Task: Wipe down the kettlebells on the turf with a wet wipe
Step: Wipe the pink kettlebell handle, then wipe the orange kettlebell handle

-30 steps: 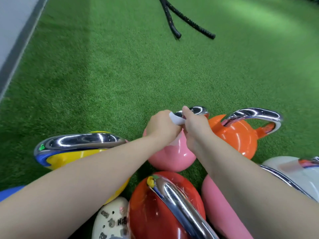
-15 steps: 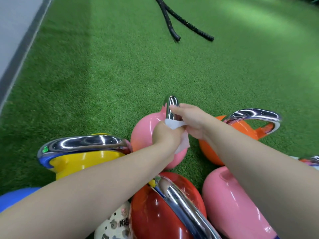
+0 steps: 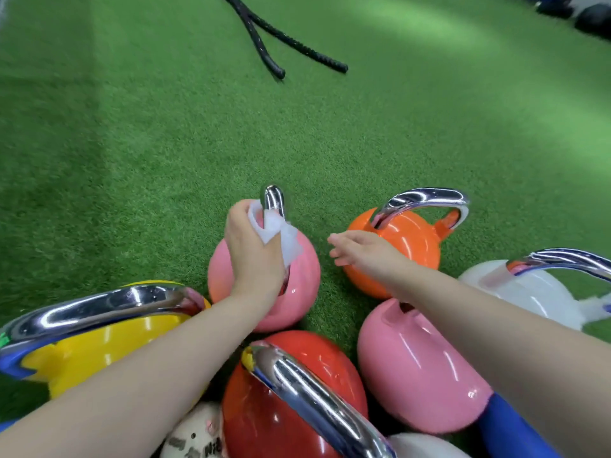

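Note:
Several coloured kettlebells with chrome handles stand close together on the green turf [image 3: 132,160]. My left hand [image 3: 251,249] grips a white wet wipe [image 3: 281,236] against the chrome handle of the far pink kettlebell [image 3: 301,282]. My right hand [image 3: 360,252] hovers with loose, spread fingers in front of the orange kettlebell [image 3: 410,239], touching nothing that I can see. Closer to me are a yellow kettlebell [image 3: 109,352], a red one [image 3: 264,411], a second pink one [image 3: 420,375] and a white one [image 3: 542,295].
Two black battle rope ends [image 3: 264,44] lie on the turf far ahead. Dark equipment [image 3: 591,14] sits at the far right corner. A white printed ball-like object [image 3: 195,438] lies at the bottom between the yellow and red kettlebells.
My right hand has let go of the pink kettlebell's handle and drawn off to the right, toward the orange one. My left hand has slid the wipe up the handle.

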Available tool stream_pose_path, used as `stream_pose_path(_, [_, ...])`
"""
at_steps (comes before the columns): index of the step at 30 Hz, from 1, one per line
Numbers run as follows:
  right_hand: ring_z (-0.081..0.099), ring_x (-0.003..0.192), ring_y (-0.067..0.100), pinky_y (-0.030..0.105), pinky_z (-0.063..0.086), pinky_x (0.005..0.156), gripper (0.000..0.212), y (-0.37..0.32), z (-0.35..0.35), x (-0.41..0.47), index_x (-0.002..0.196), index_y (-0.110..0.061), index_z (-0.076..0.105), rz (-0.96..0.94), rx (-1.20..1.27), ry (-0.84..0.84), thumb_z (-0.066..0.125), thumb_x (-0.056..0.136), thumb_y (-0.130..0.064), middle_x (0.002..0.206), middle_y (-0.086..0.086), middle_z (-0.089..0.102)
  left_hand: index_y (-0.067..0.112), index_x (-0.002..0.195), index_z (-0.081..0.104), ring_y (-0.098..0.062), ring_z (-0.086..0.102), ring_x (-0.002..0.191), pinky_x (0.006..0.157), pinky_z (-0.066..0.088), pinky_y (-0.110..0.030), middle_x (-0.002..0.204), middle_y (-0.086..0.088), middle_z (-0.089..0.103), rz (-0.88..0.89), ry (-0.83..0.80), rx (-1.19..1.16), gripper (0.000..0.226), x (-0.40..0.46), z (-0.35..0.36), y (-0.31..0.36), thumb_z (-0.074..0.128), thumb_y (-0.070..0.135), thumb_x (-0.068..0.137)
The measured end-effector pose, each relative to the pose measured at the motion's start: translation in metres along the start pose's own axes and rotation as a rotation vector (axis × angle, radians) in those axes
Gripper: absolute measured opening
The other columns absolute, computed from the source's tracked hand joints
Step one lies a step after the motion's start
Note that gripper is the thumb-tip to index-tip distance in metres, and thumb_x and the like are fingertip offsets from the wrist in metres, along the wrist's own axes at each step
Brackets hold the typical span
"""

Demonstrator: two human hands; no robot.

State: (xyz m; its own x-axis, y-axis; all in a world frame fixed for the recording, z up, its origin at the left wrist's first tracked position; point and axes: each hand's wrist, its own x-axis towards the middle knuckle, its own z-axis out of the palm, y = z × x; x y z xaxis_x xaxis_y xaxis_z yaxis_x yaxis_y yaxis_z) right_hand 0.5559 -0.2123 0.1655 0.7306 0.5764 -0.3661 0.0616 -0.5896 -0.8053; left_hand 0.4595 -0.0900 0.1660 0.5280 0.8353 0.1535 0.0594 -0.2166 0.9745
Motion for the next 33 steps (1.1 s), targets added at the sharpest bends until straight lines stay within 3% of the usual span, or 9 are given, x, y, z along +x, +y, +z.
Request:
stream_pose_path(4, [0.055, 0.069, 0.006, 0.003, 0.041, 0.053, 0.012, 0.008, -0.029, -0.013, 0.092, -0.016, 0.057, 0.018, -0.018, 0.076, 0.048, 0.096, -0.022, 0.089, 0.002, 0.058, 0.010, 0.112, 0.048, -0.016, 0.046, 0.099, 0.083, 0.036, -0.024, 0.107, 0.000, 0.046, 0.261, -0.193, -0.007, 0.028, 0.010, 0.011, 0.020, 0.047, 0.020, 0.086])
stream_pose_path(8, [0.063, 0.088, 0.028, 0.028, 0.049, 0.074, 0.016, 0.006, -0.054, -0.020, 0.091, -0.015, 0.060, 0.027, -0.003, 0.255, 0.047, 0.096, -0.023, 0.088, 0.008, 0.063, 0.015, 0.114, 0.047, -0.020, 0.048, 0.095, 0.071, 0.036, -0.027, 0.105, -0.001, 0.050, 0.079, -0.527, 0.093, 0.020, 0.011, 0.047, 0.036, 0.049, 0.016, 0.093])
stream_pose_path(10, [0.056, 0.110, 0.038, 0.045, 0.046, 0.095, 0.031, 0.009, -0.066, -0.015, 0.105, -0.002, 0.062, 0.121, 0.177, 0.354, 0.048, 0.095, -0.029, 0.112, 0.026, 0.061, 0.013, 0.116, 0.049, -0.019, 0.047, 0.093, 0.070, 0.033, -0.025, 0.103, -0.003, 0.050, -0.083, -0.653, 0.132, 0.021, 0.015, 0.071, 0.038, 0.045, 0.017, 0.096])
stream_pose_path(13, [0.048, 0.123, 0.029, 0.036, 0.039, 0.100, 0.057, 0.006, -0.080, 0.003, 0.131, -0.001, 0.045, 0.249, 0.506, 0.378, 0.052, 0.092, -0.041, 0.136, 0.021, 0.047, -0.003, 0.108, 0.053, -0.037, 0.056, 0.098, 0.067, 0.036, -0.030, 0.103, -0.025, 0.059, -0.085, -0.765, 0.268, 0.022, 0.029, 0.107, 0.036, 0.043, 0.009, 0.093])
stream_pose_path(16, [0.047, 0.120, 0.026, 0.037, 0.036, 0.098, 0.048, 0.006, -0.089, 0.027, 0.126, -0.008, 0.049, 0.236, 0.602, 0.417, 0.050, 0.093, -0.042, 0.130, 0.010, 0.051, 0.000, 0.100, 0.055, -0.037, 0.055, 0.097, 0.065, 0.036, -0.028, 0.102, -0.020, 0.059, -0.022, -0.904, 0.464, 0.016, 0.040, 0.136, 0.045, 0.042, 0.006, 0.093])
stream_pose_path(20, [0.048, 0.068, 0.019, 0.030, 0.039, 0.064, 0.033, 0.027, -0.088, 0.007, 0.073, -0.016, 0.052, 0.157, -0.045, 0.311, 0.048, 0.093, -0.042, 0.067, 0.000, 0.049, 0.011, 0.065, 0.045, -0.029, 0.040, 0.073, 0.040, 0.025, -0.018, 0.066, -0.010, 0.046, 0.054, -1.016, 0.553, 0.027, 0.041, 0.167, 0.047, 0.047, 0.013, 0.092])
stream_pose_path(24, [0.058, 0.101, 0.023, 0.032, 0.044, 0.078, 0.046, 0.054, -0.091, -0.042, 0.103, -0.026, 0.061, 0.210, -0.733, 0.130, 0.041, 0.086, -0.064, 0.104, 0.000, 0.064, -0.003, 0.105, 0.055, -0.038, 0.057, 0.101, 0.059, 0.029, -0.029, 0.104, -0.027, 0.060, 0.082, -0.983, 0.594, 0.044, 0.041, 0.193, 0.022, 0.043, 0.037, 0.094])
stream_pose_path(30, [0.063, 0.091, 0.027, 0.029, 0.033, 0.061, 0.052, 0.062, -0.079, -0.087, 0.083, -0.022, 0.060, 0.152, -0.916, 0.451, 0.029, 0.090, -0.063, 0.095, 0.006, 0.068, 0.004, 0.062, 0.037, -0.038, 0.039, 0.057, 0.051, 0.029, -0.038, 0.051, -0.015, 0.038, 0.075, -1.024, 0.590, 0.057, 0.042, 0.215, -0.001, 0.024, 0.059, 0.068])
stream_pose_path(33, [0.064, 0.086, 0.028, 0.029, 0.032, 0.058, 0.047, 0.066, -0.080, -0.093, 0.076, -0.023, 0.055, 0.026, -0.907, 0.486, 0.030, 0.091, -0.059, 0.088, 0.006, 0.068, 0.010, 0.054, 0.033, -0.014, 0.039, 0.039, 0.041, 0.029, -0.026, 0.037, -0.004, 0.038, 0.057, -0.916, 0.550, 0.050, 0.025, 0.201, 0.029, 0.037, 0.045, 0.089])
